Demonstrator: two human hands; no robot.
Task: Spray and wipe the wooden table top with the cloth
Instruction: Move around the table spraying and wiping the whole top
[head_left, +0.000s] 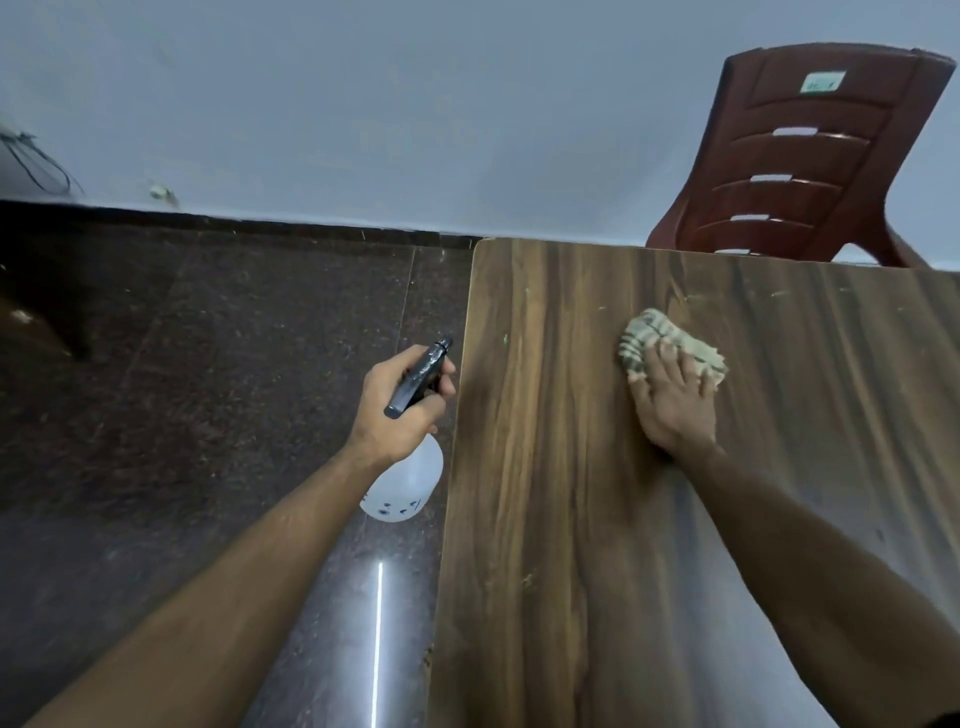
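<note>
The wooden table top (561, 519) fills the right half of the view, its left edge running down the middle. My right hand (675, 405) presses flat on a crumpled pale striped cloth (660, 338) on the far part of the table. My left hand (402, 410) grips a spray bottle by its black trigger head (418, 376), held in the air just left of the table's edge over the floor. The bottle's white translucent body (408, 483) hangs below my wrist, nozzle pointing away and to the right.
A red-brown plastic chair (810, 156) stands behind the table's far right edge against the pale wall. Dark speckled floor tiles (208, 389) lie left of the table. A dark object sits at the far left, cables on the wall above it.
</note>
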